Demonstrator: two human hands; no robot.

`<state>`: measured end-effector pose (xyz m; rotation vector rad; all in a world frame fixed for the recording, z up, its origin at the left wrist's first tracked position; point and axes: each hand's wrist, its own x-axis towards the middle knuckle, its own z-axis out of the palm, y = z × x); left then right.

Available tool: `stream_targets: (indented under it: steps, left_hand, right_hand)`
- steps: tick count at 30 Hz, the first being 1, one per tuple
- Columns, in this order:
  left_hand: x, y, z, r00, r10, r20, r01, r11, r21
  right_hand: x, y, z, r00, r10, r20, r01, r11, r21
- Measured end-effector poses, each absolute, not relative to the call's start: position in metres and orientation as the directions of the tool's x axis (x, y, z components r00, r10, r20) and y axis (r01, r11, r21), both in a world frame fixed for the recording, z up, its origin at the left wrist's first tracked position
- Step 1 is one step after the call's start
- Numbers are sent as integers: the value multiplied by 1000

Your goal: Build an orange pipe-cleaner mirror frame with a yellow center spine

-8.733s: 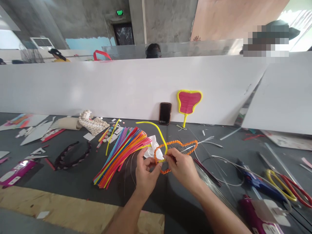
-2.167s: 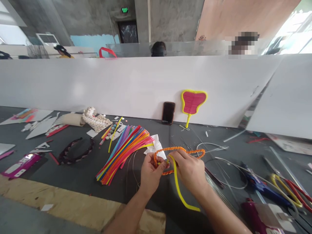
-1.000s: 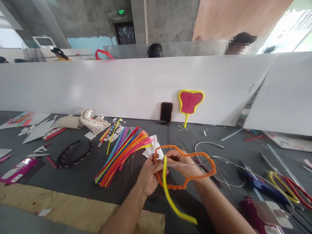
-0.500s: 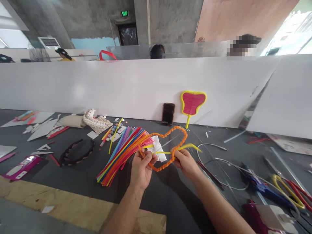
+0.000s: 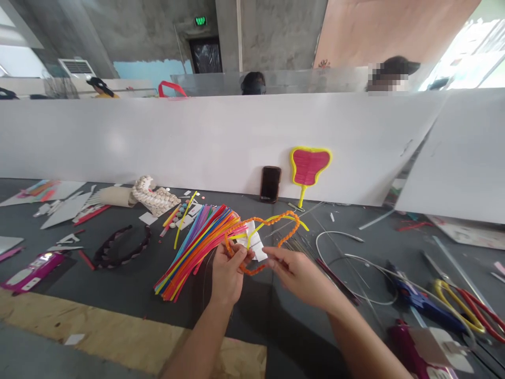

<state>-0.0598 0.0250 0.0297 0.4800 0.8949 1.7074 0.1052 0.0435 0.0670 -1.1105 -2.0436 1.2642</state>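
My left hand [image 5: 231, 271] pinches an orange twisted pipe cleaner loop [image 5: 296, 227] at its left end. From the same fingers rises a yellow pipe cleaner [image 5: 303, 225], curving up and right across the loop to a free end. My right hand [image 5: 295, 271] is at the loop's lower right side, index finger stretched out and thumb a little apart from it. Part of the loop is hidden behind that hand. Beneath the loop lies crumpled white paper [image 5: 256, 247], and to the left a fanned bundle of coloured pipe cleaners [image 5: 197, 252].
A phone [image 5: 270, 184] and a yellow-rimmed red fan shape [image 5: 311, 166] lean on the white partition [image 5: 177, 142]. Right: grey cable [image 5: 335, 233], blue glue gun [image 5: 422, 302], scissors [image 5: 453, 300]. Left: dark braided headband [image 5: 118, 250], purple device [image 5: 33, 273]. People sit beyond the partition.
The yellow pipe cleaner went from hanging down to pulled right through the loop, and now curves up over it. My right hand has let it go and moved left. My left hand keeps its hold.
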Motion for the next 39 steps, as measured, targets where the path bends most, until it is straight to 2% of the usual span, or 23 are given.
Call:
stream_targets:
  steps: [2,5,9,13,20,24,31,39]
  left_hand:
    - [-57,24,30,-293,946,-139,-642,-87,761]
    - [-56,23,29,-258,953,-162,-653,-49,756]
    - [-56,21,26,-220,960,-175,-674,-20,739]
    - [-56,21,26,-167,976,-142,-664,-4,748]
    - [-53,20,26,-215,972,-92,-585,-52,810]
    - [-57,21,25,-273,961,-36,-522,-117,845]
    - [-65,28,22,-407,913,12,-415,-197,888]
    - [-63,27,16,-395,916,66,-314,-202,928]
  right_hand:
    - [97,40,63,-564,822,-83,371,162,-914]
    - [90,40,55,-622,758,-196,245,-49,-968]
    - [87,44,47,-654,725,-219,121,-185,-975]
    - [87,45,45,-667,715,-211,149,-149,-978]
    - [85,38,50,-581,801,-143,353,91,-931]
    - [88,38,56,-551,819,-157,390,86,-917]
    - [97,39,67,-581,786,-212,245,-79,-966]
    - [101,36,74,-553,826,-111,91,-73,-993]
